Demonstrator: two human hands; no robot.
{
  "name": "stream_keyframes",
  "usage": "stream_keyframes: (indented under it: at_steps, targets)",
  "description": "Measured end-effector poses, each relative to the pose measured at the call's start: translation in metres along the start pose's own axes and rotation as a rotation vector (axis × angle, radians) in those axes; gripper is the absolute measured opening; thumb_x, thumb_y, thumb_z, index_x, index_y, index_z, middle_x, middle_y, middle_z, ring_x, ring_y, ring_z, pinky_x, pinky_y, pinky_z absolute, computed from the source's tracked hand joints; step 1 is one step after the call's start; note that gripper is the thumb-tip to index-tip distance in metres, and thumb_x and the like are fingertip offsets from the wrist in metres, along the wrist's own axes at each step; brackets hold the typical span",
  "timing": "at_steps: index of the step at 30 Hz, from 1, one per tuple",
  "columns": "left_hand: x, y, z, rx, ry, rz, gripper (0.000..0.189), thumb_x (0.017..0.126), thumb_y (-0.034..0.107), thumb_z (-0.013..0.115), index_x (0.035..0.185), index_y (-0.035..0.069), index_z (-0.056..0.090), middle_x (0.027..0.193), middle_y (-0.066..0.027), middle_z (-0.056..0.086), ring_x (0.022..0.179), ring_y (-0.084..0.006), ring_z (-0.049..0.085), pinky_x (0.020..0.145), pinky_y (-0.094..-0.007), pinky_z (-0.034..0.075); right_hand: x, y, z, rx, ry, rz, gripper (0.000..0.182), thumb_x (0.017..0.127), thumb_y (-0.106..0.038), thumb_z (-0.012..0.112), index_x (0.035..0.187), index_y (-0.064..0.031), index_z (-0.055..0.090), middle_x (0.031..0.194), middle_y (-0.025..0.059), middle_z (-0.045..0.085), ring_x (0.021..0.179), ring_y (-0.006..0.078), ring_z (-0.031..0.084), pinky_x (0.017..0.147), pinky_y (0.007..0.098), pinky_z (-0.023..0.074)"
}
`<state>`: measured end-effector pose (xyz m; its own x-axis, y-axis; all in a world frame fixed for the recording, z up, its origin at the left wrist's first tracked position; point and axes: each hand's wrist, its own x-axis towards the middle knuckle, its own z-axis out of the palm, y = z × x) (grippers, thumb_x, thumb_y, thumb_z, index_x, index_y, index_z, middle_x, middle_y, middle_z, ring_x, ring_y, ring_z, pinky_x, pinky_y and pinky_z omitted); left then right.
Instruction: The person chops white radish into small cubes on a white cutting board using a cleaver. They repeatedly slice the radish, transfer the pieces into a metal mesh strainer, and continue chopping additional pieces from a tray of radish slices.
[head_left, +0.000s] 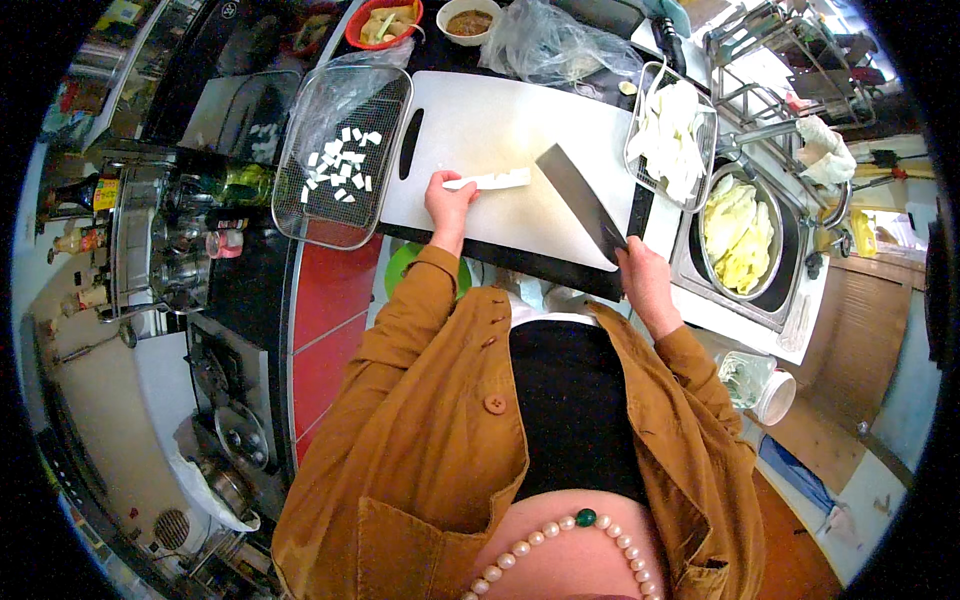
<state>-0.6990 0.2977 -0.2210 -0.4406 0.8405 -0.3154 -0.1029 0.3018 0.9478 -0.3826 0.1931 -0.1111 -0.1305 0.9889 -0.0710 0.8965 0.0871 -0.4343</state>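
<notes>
My left hand (448, 206) pinches the left end of a white vegetable strip (495, 181), which lies on a white plastic cutting board (495, 120). Cut lines show near the strip's right end. In my right hand (643, 277) is the handle of a cleaver (577, 195); its broad blade slants up and left over the board, apart from the strip. Left of the board, a wire mesh basket (289, 180) holds several small white cut pieces (341, 165). A second wire basket (709, 161) at the board's right holds long white stalks (670, 142).
Behind the board are a red basket (351, 34) with food, a white bowl (470, 40) of brown sauce and a clear plastic bag (555, 45). At right, a metal basin (776, 225) of leafy cabbage (739, 232) sits in the sink (795, 292). A gas stove (225, 397) stands left.
</notes>
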Motion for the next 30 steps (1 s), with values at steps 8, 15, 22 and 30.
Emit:
stream_keyframes:
  at_steps: [8, 15, 22, 30]
  targets:
    - [-0.032, -0.008, 0.024, -0.062, 0.06, -0.044, 0.025, 0.077, -0.01, 0.067, 0.095, -0.001, 0.052, 0.089, -0.0119, 0.062, 0.073, -0.0207, 0.067, 0.062, -0.0296, 0.059, 0.023, -0.039, 0.038, -0.034, 0.003, -0.042, 0.004, 0.088, -0.007, 0.05, 0.087, -0.0035, 0.049, 0.08, 0.0193, 0.061, 0.068, 0.0412, 0.063, 0.06, 0.0523, 0.0495]
    - [-0.029, -0.021, 0.024, -0.12, 0.062, -0.041, 0.024, 0.077, -0.008, 0.067, 0.096, -0.001, 0.053, 0.087, -0.0114, 0.063, 0.072, -0.0207, 0.067, 0.061, -0.0289, 0.057, 0.028, -0.041, 0.043, -0.111, -0.073, -0.034, 0.007, 0.086, -0.004, 0.049, 0.093, -0.0031, 0.048, 0.083, 0.0197, 0.06, 0.066, 0.0413, 0.063, 0.059, 0.0521, 0.0493]
    - [-0.031, -0.013, 0.006, 0.008, -0.013, -0.054, 0.01, 0.081, -0.001, 0.067, 0.088, -0.001, 0.059, 0.077, -0.0055, 0.063, 0.061, -0.0142, 0.061, 0.056, -0.0265, 0.053, 0.035, -0.04, 0.055, -0.127, -0.063, -0.06, 0.008, 0.086, -0.005, 0.05, 0.093, -0.004, 0.047, 0.084, 0.0194, 0.06, 0.066, 0.041, 0.063, 0.059, 0.052, 0.0499]
    - [-0.025, -0.017, 0.01, -0.034, -0.072, -0.065, 0.011, 0.08, -0.004, 0.067, 0.089, -0.001, 0.06, 0.074, -0.0064, 0.062, 0.06, -0.0141, 0.061, 0.053, -0.0262, 0.053, 0.038, -0.049, 0.033, 0.002, -0.057, 0.032, 0.008, 0.091, -0.011, 0.049, 0.091, -0.0034, 0.047, 0.082, 0.0214, 0.062, 0.072, 0.0438, 0.063, 0.064, 0.0543, 0.0488]
